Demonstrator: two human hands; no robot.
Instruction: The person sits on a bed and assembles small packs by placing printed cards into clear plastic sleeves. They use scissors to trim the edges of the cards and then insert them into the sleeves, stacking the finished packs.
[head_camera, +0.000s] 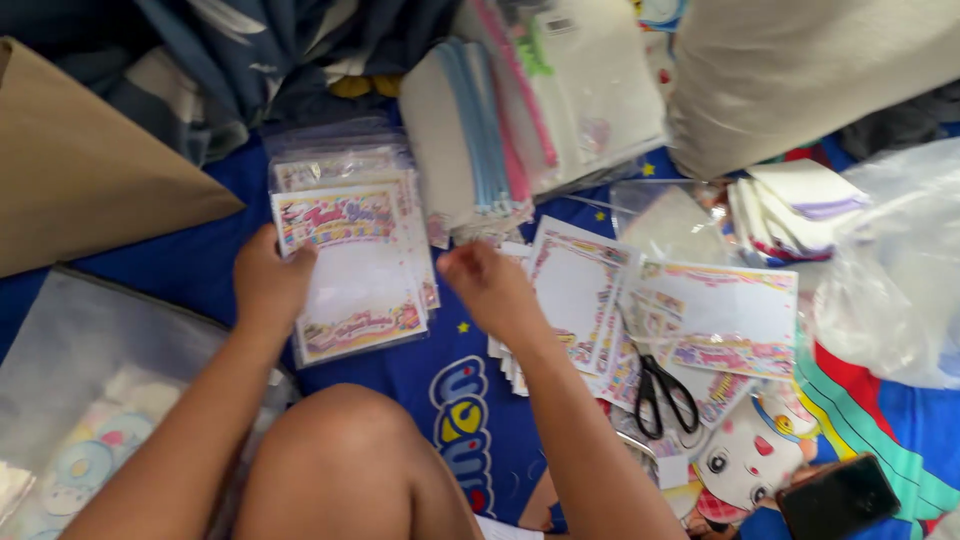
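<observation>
Left hand (268, 280) pins the card stack (355, 265) by its edge; right hand (490, 290), just right of the stack, pinches narrow, apparently empty. Best to hold the stack square while lifting one card.

The stack of printed cards (352, 262) lies on the bedsheet (215, 255), and everything else sits around it. The left hand (268, 280) rests on its left edge; the right hand (492, 290) is just to its right. Farther right lie loose cards (722, 310), with scissors (662, 392) on their near edge. Behind the stack stands a bundle of zip bags (480, 130). A paper envelope (80, 170) lies to its left, a phone (838, 497) far right and nearer.
</observation>
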